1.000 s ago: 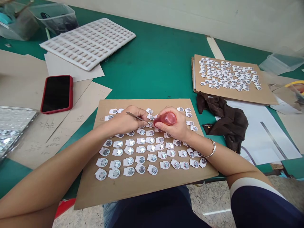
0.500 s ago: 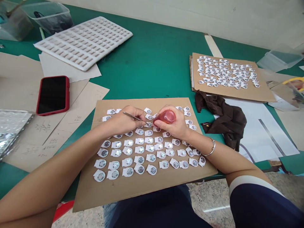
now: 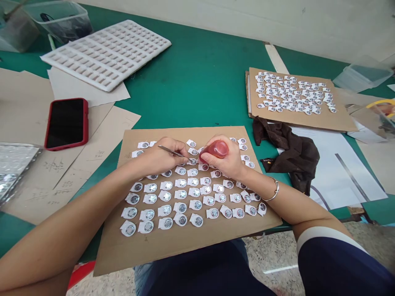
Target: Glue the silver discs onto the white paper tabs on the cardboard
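My left hand (image 3: 163,158) is closed on slim metal tweezers (image 3: 168,151), whose tips point right and down at one small round metal piece on a white paper tab (image 3: 193,161). In my right hand (image 3: 232,164) is a small red squeeze bottle (image 3: 218,149), tilted with its narrow end toward the same spot. My fingers hide its nozzle. Both hands are over a brown cardboard sheet (image 3: 132,257) that carries rows of these silvery round pieces on white tabs. Some of the rows are covered by my hands and forearms.
A second cardboard (image 3: 308,121) with similar pieces lies at back right, beside a dark brown cloth (image 3: 296,154). At left are a red-cased phone (image 3: 67,123), a white slotted tray (image 3: 108,53) and clear plastic tubs (image 3: 63,20). The green table (image 3: 197,82) runs back to the wall.
The view has shifted very slightly. Both hands keep nearly the same place; the red bottle looks tilted a little differently.
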Available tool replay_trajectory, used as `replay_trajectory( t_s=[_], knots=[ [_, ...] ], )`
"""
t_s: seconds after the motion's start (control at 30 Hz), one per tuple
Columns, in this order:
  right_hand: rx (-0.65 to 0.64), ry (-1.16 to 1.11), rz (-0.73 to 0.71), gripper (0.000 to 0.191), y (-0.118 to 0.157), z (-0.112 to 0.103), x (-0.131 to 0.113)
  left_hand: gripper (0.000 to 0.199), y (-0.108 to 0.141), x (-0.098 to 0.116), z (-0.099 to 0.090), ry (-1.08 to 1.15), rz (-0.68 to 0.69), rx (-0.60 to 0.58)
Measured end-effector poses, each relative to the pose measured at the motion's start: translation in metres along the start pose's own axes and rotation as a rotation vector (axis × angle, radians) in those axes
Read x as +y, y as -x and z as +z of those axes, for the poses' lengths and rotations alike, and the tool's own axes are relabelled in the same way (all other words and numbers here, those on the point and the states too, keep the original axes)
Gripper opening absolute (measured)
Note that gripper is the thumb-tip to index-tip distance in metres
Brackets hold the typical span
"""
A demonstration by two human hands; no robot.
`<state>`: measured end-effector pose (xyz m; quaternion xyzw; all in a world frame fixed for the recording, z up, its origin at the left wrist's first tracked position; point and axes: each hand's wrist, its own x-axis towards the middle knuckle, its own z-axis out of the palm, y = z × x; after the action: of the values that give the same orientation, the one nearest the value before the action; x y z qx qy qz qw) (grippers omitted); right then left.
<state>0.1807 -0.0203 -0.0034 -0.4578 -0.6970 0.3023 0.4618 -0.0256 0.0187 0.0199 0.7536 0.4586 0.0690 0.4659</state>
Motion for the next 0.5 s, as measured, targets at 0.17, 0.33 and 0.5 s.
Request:
replay_trajectory(
  t_s=[0.17, 0.33, 0.5],
  knots=[
    [0.009, -0.012, -0.001, 0.025, -0.0003, 0.0001, 0.0, 0.009, -0.0005, -0.001, 0.0011, 0.011, 0.009, 0.01],
    [0.014, -0.006, -0.005, 0.025, -0.0004, -0.0001, 0.001, 0.009, -0.0002, -0.0006, 0.0, 0.01, 0.016, 0.012],
    [0.032, 0.011, -0.006, 0.026, -0.001, -0.0003, 0.0008, 0.01, 0.0003, 0.0008, -0.0003, 0.012, 0.008, -0.006]
  ],
)
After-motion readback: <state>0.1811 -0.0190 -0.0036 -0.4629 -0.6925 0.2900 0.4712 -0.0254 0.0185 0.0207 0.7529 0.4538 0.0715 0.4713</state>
